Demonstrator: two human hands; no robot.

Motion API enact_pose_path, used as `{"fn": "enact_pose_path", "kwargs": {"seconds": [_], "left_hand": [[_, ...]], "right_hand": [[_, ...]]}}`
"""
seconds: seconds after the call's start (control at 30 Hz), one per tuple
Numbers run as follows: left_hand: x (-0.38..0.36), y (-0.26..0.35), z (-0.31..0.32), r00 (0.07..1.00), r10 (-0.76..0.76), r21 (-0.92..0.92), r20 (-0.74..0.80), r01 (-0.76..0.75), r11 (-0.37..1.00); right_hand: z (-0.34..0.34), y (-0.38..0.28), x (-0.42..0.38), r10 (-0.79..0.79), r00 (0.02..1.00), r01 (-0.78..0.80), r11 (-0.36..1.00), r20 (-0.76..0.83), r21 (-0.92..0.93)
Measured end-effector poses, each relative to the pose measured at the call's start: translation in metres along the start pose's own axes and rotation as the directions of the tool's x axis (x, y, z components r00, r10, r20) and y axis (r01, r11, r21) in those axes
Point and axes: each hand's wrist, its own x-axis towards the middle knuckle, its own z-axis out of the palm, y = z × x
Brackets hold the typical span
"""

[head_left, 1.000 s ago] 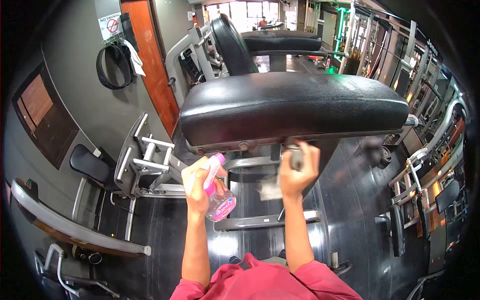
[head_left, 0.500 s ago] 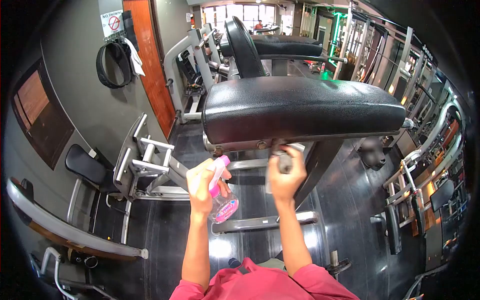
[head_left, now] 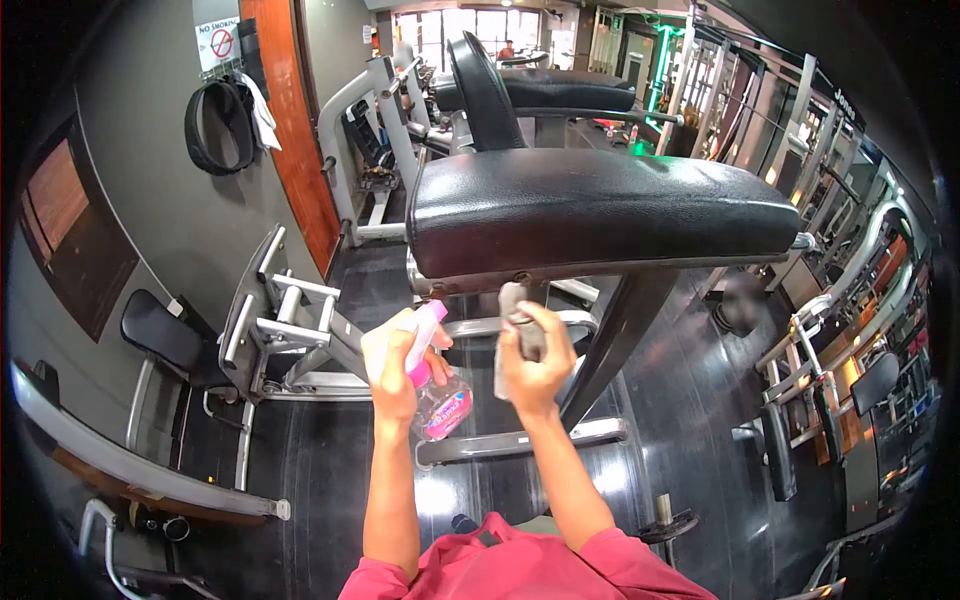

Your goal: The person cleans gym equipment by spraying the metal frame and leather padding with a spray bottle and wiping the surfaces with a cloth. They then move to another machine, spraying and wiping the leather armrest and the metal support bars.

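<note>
Spray bottle (head_left: pixel 438 392), clear with a pink cap and label and some clear liquid inside, sits clasped in the left hand (head_left: pixel 392 366), nozzle tilted toward the far right. Just right of it, the right hand (head_left: pixel 533 361) grips a grey cloth (head_left: pixel 512 322) below the near edge of the black padded seat (head_left: pixel 600 212).

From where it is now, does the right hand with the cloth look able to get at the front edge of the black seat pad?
Probably yes. The right hand, gripping a grey cloth, sits just under the seat pad front edge, with nothing between them. The left hand holds the spray bottle off to the side.
</note>
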Motion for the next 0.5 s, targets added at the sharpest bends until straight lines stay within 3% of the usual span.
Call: {"fn": "enact_pose_path", "kwargs": {"seconds": [0.07,0.13,0.33,0.4,0.5], "left_hand": [[-0.002,0.0,-0.003,1.0,0.004,0.004,0.0,-0.004,1.0],[-0.001,0.0,-0.004,0.999,-0.028,0.109,-0.038,0.032,0.994],[-0.003,-0.004,-0.009,0.999,-0.025,-0.005,-0.025,0.025,1.0],[-0.003,-0.003,-0.011,0.999,-0.028,0.001,-0.017,0.028,1.0],[-0.004,-0.004,-0.015,0.999,-0.032,-0.001,-0.023,0.032,0.999]], "right_hand": [[-0.003,-0.004,0.019,-0.084,0.996,0.085,0.995,0.023,-0.06],[0.002,-0.007,0.025,-0.05,0.997,0.055,0.993,0.055,-0.1],[0.005,0.007,0.001,-0.038,0.986,0.068,0.981,0.164,-0.179],[0.001,0.009,0.006,-0.039,0.998,0.047,0.984,0.048,-0.17],[0.007,0.004,0.01,-0.021,1.0,0.024,0.992,0.023,-0.121]]}}
